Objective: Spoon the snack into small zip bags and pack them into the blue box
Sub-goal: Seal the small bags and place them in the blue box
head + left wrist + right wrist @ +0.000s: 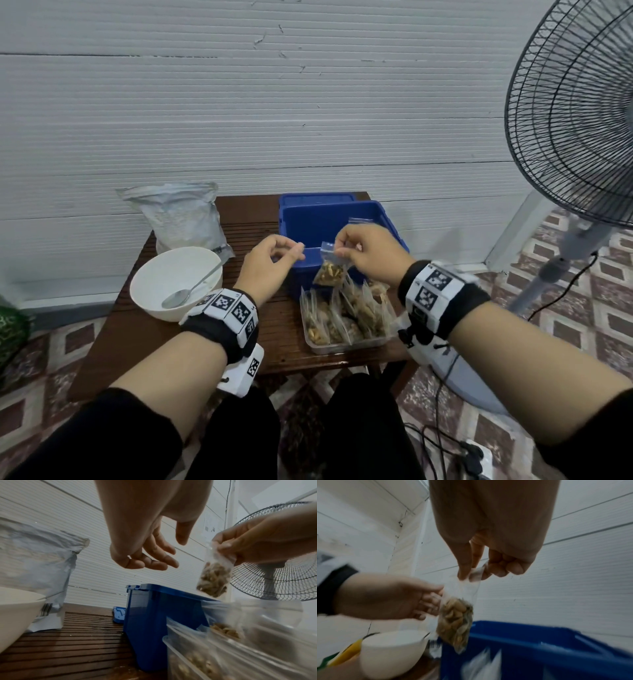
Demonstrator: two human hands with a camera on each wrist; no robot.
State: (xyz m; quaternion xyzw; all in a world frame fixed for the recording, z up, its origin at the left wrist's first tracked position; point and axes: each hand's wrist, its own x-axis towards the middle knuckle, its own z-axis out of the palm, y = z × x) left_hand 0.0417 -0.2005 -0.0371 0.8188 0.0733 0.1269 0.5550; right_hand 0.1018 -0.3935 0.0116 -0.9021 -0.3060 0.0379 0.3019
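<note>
In front of me the dark brown slatted wooden counter (144,329) carries a white round bowl (176,282) at my left, a crumpled silver foil pouch (185,217) behind it, the blue plastic box (337,219) with its lid (315,198) behind, and a clear plastic tub (346,344) of filled zip bags nearest me.

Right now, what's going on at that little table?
A person is bagging snacks. The right hand pinches the top of a filled zip bag, holding it over the near edge of the open blue box. The left hand hovers beside it, fingers loose, holding nothing. More filled bags stand in a clear tray in front of the box. The spoon rests in the white bowl, which looks nearly empty.
</note>
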